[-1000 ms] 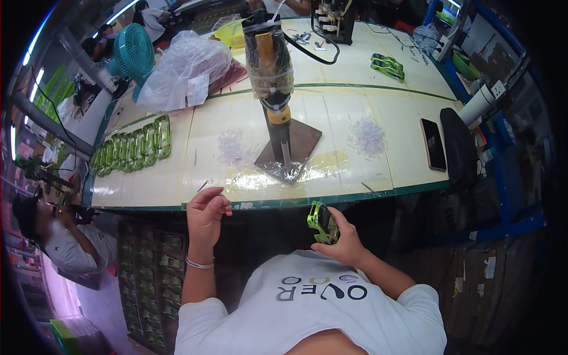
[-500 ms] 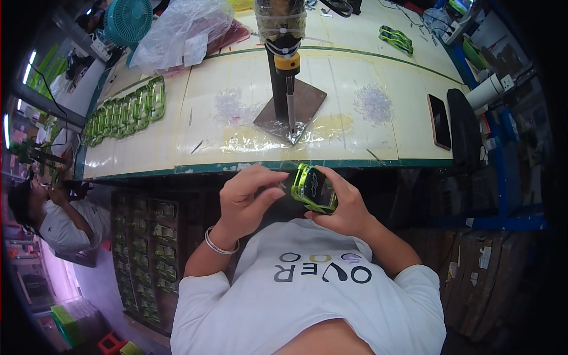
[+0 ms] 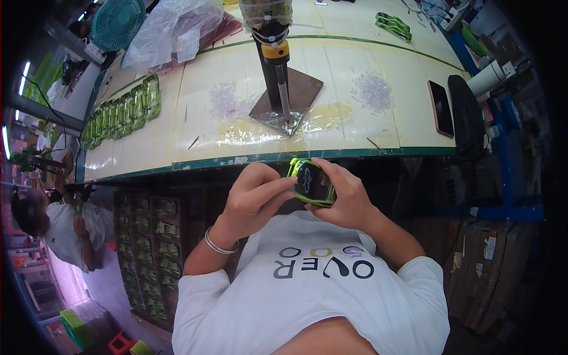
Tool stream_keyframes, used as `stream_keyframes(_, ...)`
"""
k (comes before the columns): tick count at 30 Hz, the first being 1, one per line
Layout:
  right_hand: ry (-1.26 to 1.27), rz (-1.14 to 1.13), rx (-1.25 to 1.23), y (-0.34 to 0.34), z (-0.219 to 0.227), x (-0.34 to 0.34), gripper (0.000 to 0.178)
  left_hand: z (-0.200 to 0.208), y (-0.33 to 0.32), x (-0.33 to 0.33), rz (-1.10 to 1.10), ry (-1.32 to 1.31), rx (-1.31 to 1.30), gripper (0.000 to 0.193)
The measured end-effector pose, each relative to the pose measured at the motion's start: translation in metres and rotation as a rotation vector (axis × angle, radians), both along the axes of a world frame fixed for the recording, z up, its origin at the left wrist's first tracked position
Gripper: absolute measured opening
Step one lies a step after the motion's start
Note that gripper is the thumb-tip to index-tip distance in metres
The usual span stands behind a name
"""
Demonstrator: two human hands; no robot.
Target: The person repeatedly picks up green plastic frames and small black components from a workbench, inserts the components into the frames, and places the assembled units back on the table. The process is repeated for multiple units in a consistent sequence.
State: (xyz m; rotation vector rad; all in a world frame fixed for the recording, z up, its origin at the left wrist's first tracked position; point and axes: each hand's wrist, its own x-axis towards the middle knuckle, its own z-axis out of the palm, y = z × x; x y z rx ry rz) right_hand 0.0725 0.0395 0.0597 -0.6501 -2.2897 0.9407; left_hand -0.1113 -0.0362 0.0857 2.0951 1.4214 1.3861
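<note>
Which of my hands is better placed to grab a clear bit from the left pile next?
Probably your left hand: it's nearer the left pile of clear bits, with only its fingertips at the green-and-black part. Your right hand holds that part.

Pale table (image 3: 337,62) — green frames (image 3: 121,112), phone (image 3: 441,108), plastic bag (image 3: 168,35)

right hand (image 3: 350,194): grips green-and-black part (image 3: 313,182) | left hand (image 3: 255,194): pinching at its left edge | phone (image 3: 441,109): on table (image 3: 408,97)
</note>
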Motion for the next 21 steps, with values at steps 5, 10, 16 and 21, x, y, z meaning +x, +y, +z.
stream_keyframes(5,0.01,0.009,0.039,-0.0009,-0.0007,0.0015,0.071,0.0009,-0.0024,-0.0014,-0.004,0.002,-0.057,0.026)
stream_keyframes(10,0.003,-0.012,-0.019,-0.0014,0.0011,0.0018,0.07,0.0011,0.0,-0.0004,0.019,0.006,-0.057,0.024)
stream_keyframes(16,0.001,-0.022,-0.026,-0.0039,0.0027,0.0035,0.071,0.0005,-0.0013,0.0018,0.012,-0.071,-0.066,0.024)
stream_keyframes(21,0.038,-0.048,0.0,-0.0049,0.0034,0.0052,0.07,0.0013,-0.002,0.0035,0.027,-0.119,-0.042,0.025)
